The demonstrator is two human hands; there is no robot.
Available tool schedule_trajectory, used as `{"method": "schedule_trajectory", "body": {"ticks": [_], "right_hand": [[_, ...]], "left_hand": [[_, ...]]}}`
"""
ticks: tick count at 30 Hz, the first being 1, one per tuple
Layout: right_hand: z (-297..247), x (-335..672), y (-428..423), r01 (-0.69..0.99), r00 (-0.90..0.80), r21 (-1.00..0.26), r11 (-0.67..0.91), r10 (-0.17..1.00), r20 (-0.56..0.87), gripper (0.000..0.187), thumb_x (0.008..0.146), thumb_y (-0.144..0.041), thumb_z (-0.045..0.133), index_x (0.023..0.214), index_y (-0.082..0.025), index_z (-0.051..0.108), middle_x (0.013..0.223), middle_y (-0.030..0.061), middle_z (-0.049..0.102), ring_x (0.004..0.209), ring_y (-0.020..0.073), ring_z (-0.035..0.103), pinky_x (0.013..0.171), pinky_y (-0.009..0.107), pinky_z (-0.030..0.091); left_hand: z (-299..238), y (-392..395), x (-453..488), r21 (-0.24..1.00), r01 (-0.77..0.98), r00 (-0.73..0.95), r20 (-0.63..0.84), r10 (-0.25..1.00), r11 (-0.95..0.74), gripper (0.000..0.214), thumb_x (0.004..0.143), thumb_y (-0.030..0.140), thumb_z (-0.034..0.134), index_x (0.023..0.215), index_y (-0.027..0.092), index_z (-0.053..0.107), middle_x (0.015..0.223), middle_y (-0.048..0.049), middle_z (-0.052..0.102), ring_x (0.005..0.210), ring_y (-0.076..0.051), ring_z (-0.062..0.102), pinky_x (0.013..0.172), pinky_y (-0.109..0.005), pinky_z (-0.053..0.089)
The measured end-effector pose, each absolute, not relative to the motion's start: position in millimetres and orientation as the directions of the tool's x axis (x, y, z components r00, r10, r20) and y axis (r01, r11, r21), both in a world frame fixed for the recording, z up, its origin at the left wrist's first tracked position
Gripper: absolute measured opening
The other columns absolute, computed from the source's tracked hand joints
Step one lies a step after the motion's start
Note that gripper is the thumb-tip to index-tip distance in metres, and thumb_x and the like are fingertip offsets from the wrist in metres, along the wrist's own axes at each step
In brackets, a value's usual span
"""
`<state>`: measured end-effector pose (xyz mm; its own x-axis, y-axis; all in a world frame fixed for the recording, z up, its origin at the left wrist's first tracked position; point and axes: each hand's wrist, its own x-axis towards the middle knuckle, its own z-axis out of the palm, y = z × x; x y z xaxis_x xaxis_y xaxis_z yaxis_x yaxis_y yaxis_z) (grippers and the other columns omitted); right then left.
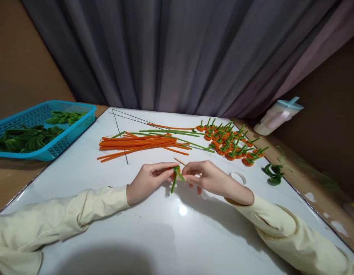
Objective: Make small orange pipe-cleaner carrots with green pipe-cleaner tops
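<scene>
My left hand [148, 180] pinches a small orange-and-green pipe-cleaner pumpkin [174, 174] between thumb and fingers, over the middle of the table. Green ends stick out of it, one pointing down toward me. My right hand [208, 177] is closed at the pumpkin's right side, with thumb and finger on a green pipe cleaner [180, 175]. A thin wooden stick [179, 161] juts out to the left from behind my right fingers; how it is held is hidden. Much of the pumpkin's orange body is covered by my left fingers.
Beyond my hands lie a bundle of orange pipe cleaners [137, 144] and long green pipe cleaners [171, 132]. Several finished pumpkins [228, 143] cluster at the right, near a white tape ring [238, 177] and curled green pieces [273, 174]. A blue basket [71, 131] stands left, a tumbler [275, 116] right.
</scene>
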<state>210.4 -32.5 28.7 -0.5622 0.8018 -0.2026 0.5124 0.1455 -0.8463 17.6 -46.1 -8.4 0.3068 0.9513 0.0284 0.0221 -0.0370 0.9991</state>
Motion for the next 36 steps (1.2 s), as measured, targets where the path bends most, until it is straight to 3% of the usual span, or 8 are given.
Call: {"method": "schedule_trajectory", "body": {"ticks": [3, 8, 14, 23, 32, 36], "right_hand": [[25.2, 202.1, -40.5, 0.591, -0.549, -0.765, 0.254, 0.822, -0.151, 0.025, 0.081, -0.038, 0.054, 0.075, -0.015, 0.061, 0.063, 0.0012, 0.060, 0.049, 0.0098, 0.052, 0.044, 0.020, 0.041], [21.1, 195.2, -47.2, 0.704, -0.516, -0.579, 0.412, 0.856, -0.019, 0.011, 0.078, -0.016, 0.051, 0.076, -0.016, 0.061, 0.067, 0.0010, 0.063, 0.053, 0.0097, 0.051, 0.052, 0.020, 0.037], [19.6, 201.3, -44.2, 0.664, -0.526, -0.594, 0.454, 0.848, 0.061, 0.013, 0.077, -0.012, 0.051, 0.086, -0.016, 0.059, 0.068, -0.0007, 0.063, 0.049, 0.0080, 0.050, 0.053, 0.018, 0.037], [21.0, 211.8, -38.9, 0.556, -0.657, -0.552, 0.621, 0.735, 0.165, 0.018, 0.075, -0.004, 0.046, 0.076, -0.015, 0.060, 0.060, -0.0018, 0.055, 0.050, 0.0074, 0.043, 0.052, 0.017, 0.033], [24.2, 211.9, -38.5, 0.567, -0.666, -0.487, 0.664, 0.717, 0.203, 0.017, 0.073, -0.003, 0.047, 0.065, -0.015, 0.056, 0.055, -0.0024, 0.050, 0.047, 0.0069, 0.037, 0.048, 0.017, 0.031], [25.0, 212.1, -39.1, 0.567, -0.664, -0.509, 0.648, 0.725, 0.183, 0.015, 0.075, -0.004, 0.048, 0.071, -0.015, 0.058, 0.059, -0.0013, 0.054, 0.049, 0.0073, 0.043, 0.051, 0.018, 0.034]], "left_hand": [[-9.3, -46.6, 18.1, 0.995, 0.073, 0.296, 0.042, 0.954, -0.067, 0.030, 0.077, 0.025, 0.059, 0.103, 0.013, 0.067, 0.099, -0.0072, 0.070, 0.082, -0.017, 0.067, 0.078, -0.028, 0.055], [-10.1, -46.2, 18.3, 0.994, 0.092, 0.302, 0.032, 0.953, -0.063, 0.031, 0.078, 0.025, 0.057, 0.104, 0.010, 0.066, 0.099, -0.0085, 0.069, 0.082, -0.018, 0.067, 0.074, -0.027, 0.056], [-9.8, -44.2, 16.9, 0.997, 0.057, 0.344, 0.024, 0.939, -0.047, 0.033, 0.077, 0.023, 0.058, 0.107, 0.009, 0.063, 0.087, -0.0077, 0.070, 0.068, -0.014, 0.067, 0.068, -0.025, 0.056], [-3.6, -43.0, 14.1, 0.994, -0.008, 0.441, -0.098, 0.892, 0.113, 0.027, 0.079, 0.026, 0.060, 0.099, 0.008, 0.062, 0.068, -0.0056, 0.068, 0.061, -0.015, 0.067, 0.060, -0.024, 0.055], [-2.5, -42.7, 14.2, 0.987, -0.058, 0.467, -0.107, 0.878, 0.151, 0.027, 0.078, 0.029, 0.062, 0.096, 0.010, 0.062, 0.077, -0.0065, 0.067, 0.066, -0.017, 0.068, 0.063, -0.027, 0.056], [-2.1, -42.7, 14.5, 0.986, -0.047, 0.457, -0.121, 0.882, 0.159, 0.030, 0.077, 0.032, 0.063, 0.096, 0.009, 0.061, 0.072, -0.0059, 0.066, 0.061, -0.016, 0.066, 0.059, -0.026, 0.054]]}}
